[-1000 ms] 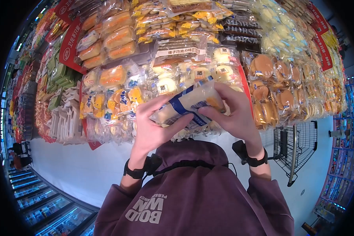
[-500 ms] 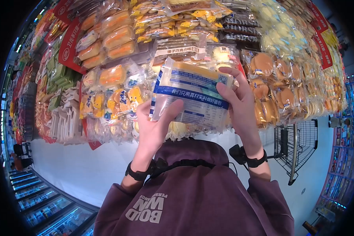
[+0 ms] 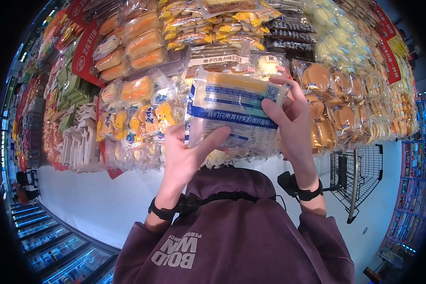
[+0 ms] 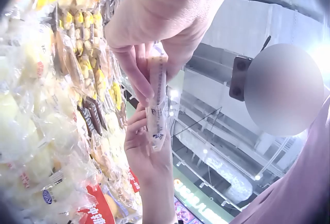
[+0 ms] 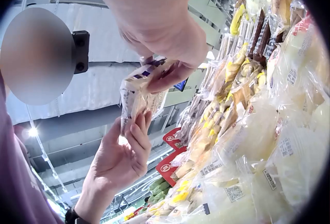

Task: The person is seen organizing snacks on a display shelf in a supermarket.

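Observation:
A clear-wrapped pack of bread [image 3: 236, 102] with a blue band and printed label is held up in front of the chest, its printed face toward the head camera. My left hand [image 3: 187, 154] grips its lower left corner, thumb across the print and fingers behind. On the right end, my right hand [image 3: 295, 125] pinches the wrapper, thumb on the face near the square code. From the left wrist, the bread pack [image 4: 157, 97] shows edge-on between both hands. The right wrist view shows the bread pack [image 5: 135, 92] with fingers on its far side.
Behind the pack slopes a display heaped with wrapped cakes and breads, among them brown round cakes [image 3: 315, 78] and orange-topped rolls [image 3: 144, 45]. Red sign strips [image 3: 85, 54] divide it. A wire shopping cart [image 3: 359, 173] stands at the right; freezer cases [image 3: 47, 239] line the lower left.
Both hands have turned the bread pack from a slanted, edge-up pose so its printed face now shows. Over the last half second it has shifted only slightly to the right.

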`<action>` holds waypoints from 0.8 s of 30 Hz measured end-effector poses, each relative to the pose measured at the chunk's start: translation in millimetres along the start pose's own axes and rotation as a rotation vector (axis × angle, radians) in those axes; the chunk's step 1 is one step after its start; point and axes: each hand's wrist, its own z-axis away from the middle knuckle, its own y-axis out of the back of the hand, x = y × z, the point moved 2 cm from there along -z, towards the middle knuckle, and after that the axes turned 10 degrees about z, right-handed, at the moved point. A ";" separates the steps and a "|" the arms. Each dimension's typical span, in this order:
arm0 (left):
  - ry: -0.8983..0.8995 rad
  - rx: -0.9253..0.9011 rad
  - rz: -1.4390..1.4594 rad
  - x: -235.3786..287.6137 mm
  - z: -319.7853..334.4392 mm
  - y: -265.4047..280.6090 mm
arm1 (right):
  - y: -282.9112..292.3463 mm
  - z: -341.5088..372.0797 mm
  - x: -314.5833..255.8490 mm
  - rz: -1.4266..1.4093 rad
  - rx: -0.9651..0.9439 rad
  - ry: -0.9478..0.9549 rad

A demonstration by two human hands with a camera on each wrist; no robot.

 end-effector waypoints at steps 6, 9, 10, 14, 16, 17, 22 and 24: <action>-0.010 0.041 -0.071 -1.2 -0.4 4.2 | -0.4 6.5 -7.0 0.017 -0.046 0.158; -0.039 0.086 -0.116 0.2 1.9 3.6 | -0.8 6.8 -5.4 0.008 -0.056 0.159; -0.074 0.120 -0.154 0.2 3.6 1.9 | -1.2 6.6 -3.3 -0.002 -0.060 0.152; -0.769 0.202 -0.682 -1.2 4.0 5.3 | -8.1 3.7 12.5 0.191 0.070 0.281; -1.024 0.172 -0.894 -2.1 4.2 -0.7 | -12.9 13.2 16.8 -0.035 -0.066 0.115; -1.057 0.128 -0.995 -4.3 6.6 -2.5 | -15.8 18.2 19.6 -0.198 -0.138 0.021; -1.160 -0.112 -1.159 -21.8 11.7 -8.2 | -14.1 21.3 24.9 -0.110 -0.113 -0.086; -1.101 -0.195 -1.099 -21.1 11.4 -4.1 | -11.1 16.2 22.9 0.003 -0.029 -0.113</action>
